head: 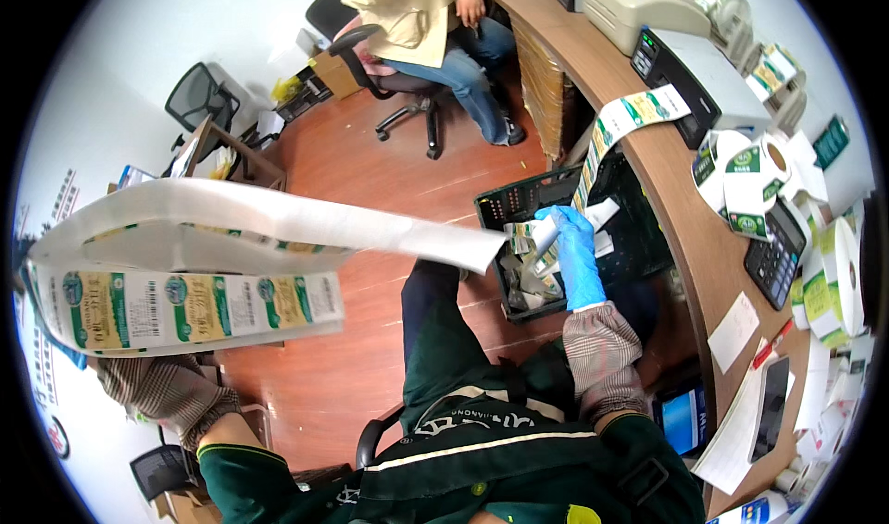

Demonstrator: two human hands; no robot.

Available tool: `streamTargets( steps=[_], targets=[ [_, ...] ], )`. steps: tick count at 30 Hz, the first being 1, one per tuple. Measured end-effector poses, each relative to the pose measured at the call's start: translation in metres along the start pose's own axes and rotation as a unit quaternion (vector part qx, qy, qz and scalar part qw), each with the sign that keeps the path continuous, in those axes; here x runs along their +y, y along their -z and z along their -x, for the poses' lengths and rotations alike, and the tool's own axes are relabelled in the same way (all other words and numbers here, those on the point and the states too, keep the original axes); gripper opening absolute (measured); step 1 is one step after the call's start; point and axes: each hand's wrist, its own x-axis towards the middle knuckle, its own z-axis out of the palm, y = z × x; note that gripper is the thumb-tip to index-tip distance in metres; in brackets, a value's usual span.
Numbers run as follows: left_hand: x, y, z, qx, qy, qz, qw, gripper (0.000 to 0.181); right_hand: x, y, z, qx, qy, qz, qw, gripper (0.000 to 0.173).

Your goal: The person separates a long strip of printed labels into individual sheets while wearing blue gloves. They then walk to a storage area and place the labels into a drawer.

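Note:
A long looped strip of printed labels (271, 306) with a white backing hangs in the air at the left. My left hand (76, 359), in a blue glove, holds its far-left end and is mostly hidden behind the loop. Above a black plastic crate (494, 211), my right hand (573, 250), also gloved in blue, grips label strip near the lower end of the run (603, 135) that curves down from a label printer (708, 83). Crumpled label pieces (538, 281) lie inside the crate, just below my right fingers.
A person (417, 24) sits on a swivel chair ahead. The curved wooden desk (667, 191) on my right bears another printer (642, 0), label rolls (750, 170), a calculator (774, 253), a phone (769, 409) and a red pen (771, 345). Another chair (201, 97) stands by the wall.

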Motion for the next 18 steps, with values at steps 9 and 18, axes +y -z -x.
streamTargets(
  steps=[9, 18],
  targets=[
    [0.064, -0.255, 0.068, -0.134, 0.234, 0.443, 0.855, 0.044, -0.066, -0.053, -0.081, 0.025, 0.338, 0.44, 0.832, 0.07],
    [0.07, -0.311, 0.117, -0.22, 0.304, 0.557, 0.741, 0.05, -0.176, -0.167, 0.039, -0.451, -0.053, 0.114, 0.883, 0.046]
  ],
)
